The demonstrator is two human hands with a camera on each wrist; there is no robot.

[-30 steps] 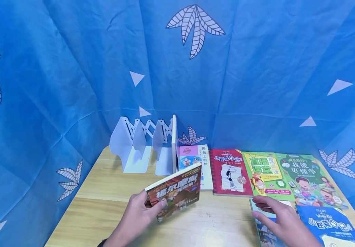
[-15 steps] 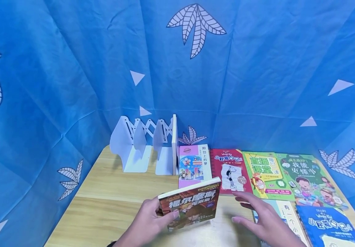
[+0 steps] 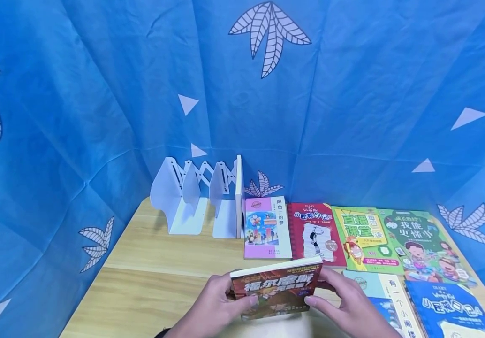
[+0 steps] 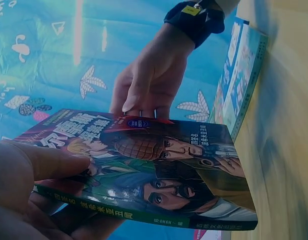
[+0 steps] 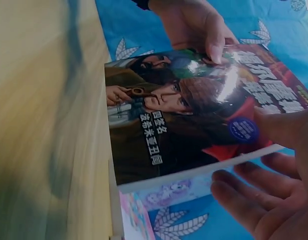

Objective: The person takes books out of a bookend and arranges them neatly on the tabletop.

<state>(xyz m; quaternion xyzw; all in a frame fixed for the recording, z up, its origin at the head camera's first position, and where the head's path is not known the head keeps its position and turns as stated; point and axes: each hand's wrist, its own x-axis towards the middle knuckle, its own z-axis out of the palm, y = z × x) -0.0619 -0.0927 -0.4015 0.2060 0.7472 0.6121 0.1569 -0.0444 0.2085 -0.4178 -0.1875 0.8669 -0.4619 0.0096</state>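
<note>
My left hand (image 3: pixel 217 307) and my right hand (image 3: pixel 345 305) both hold the brown book (image 3: pixel 277 292), one at each end. My left thumb lies on its cover, with my fingers curled under it. My right thumb lies on the cover too, and my right fingers go behind the book. The book is tipped up, just above the near edge of the worktop (image 3: pixel 154 277), and its cover faces me.

Just to the right of my right hand I see a book with a white strip (image 3: pixel 388 300) and a blue book (image 3: pixel 449 307), both lying flat.

A bit farther back, four books lie flat in a row: a pink one (image 3: pixel 265 228), a red one (image 3: pixel 314 232), a yellow-green one (image 3: pixel 362 239) and a green one (image 3: pixel 424 244).

At the back left stands a white book rack (image 3: pixel 198 199). Behind it all hangs a blue cloth (image 3: pixel 99 94) with white leaves.
</note>
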